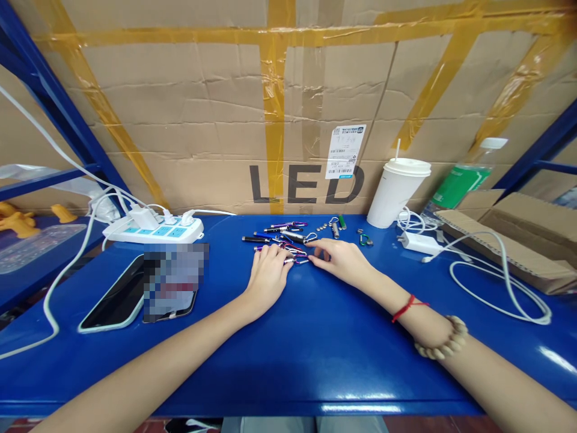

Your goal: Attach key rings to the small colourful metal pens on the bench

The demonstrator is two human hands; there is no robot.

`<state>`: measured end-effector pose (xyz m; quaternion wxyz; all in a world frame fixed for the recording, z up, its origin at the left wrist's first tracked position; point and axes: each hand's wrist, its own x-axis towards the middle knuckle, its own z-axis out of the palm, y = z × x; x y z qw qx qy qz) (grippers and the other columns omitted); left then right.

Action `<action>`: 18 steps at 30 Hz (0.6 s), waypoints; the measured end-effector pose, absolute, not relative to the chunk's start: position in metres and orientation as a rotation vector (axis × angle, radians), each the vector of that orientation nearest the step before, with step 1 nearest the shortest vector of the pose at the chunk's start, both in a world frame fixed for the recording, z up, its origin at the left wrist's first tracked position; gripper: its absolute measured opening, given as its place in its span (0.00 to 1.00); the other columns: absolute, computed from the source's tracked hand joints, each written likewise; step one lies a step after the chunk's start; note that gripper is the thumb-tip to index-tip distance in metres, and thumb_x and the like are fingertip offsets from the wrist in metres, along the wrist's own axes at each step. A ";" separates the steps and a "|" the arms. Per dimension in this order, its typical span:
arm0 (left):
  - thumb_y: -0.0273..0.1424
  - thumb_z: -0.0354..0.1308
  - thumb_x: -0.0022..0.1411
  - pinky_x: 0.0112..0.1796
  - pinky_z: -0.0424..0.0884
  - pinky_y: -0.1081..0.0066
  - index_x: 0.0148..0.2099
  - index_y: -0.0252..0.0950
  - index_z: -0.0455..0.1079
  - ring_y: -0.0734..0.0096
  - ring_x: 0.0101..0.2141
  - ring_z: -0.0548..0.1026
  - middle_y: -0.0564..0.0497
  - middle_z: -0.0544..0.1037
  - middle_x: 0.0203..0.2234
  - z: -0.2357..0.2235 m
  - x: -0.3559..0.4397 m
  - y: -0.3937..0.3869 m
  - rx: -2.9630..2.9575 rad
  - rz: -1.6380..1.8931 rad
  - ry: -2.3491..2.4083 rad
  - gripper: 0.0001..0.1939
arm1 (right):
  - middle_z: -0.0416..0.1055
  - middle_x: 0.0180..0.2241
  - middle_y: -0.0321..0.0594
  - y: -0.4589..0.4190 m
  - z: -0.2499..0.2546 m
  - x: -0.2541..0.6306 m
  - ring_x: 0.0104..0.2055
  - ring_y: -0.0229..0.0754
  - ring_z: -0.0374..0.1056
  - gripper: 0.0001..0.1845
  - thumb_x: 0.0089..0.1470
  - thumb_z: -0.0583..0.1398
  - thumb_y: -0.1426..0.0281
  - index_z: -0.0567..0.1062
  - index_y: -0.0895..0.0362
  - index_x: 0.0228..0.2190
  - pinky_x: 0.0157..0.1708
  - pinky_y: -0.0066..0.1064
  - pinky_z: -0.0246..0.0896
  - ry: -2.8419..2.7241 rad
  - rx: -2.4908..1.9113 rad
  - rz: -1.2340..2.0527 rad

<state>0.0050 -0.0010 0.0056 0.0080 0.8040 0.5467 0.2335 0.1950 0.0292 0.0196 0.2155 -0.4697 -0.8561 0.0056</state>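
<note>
Several small keychain flashlights with coloured carabiner clips lie in a loose group on the blue table, among them a black one [255,239]. My left hand [267,276] is bent over the near end of the group, its fingers closed on a keychain flashlight [289,261] that they partly cover. Just to the right, my right hand [341,260] has thumb and index finger apart, their tips close to the carabiner clips [311,237]. Whether those tips touch a clip is hard to tell. Behind it are a silver tube [335,230], a green tube [342,222] and a green carabiner [363,239].
A power strip [155,230] and two phones, one with a dark screen [118,294], lie left. On the right stand a white cup [396,192], a green-labelled bottle [462,183], a charger [421,243] with cable and an open cardboard box [527,234]. A large carton [216,120] walls the back.
</note>
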 end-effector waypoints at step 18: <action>0.20 0.45 0.61 0.41 0.58 0.62 0.46 0.36 0.65 0.62 0.41 0.61 0.48 0.66 0.40 0.006 0.003 -0.001 2.523 0.805 1.702 0.14 | 0.64 0.47 0.51 0.040 0.014 0.208 0.49 0.53 0.58 0.25 0.57 0.50 0.57 0.71 0.62 0.46 0.47 0.43 0.52 -2.258 -1.845 -0.299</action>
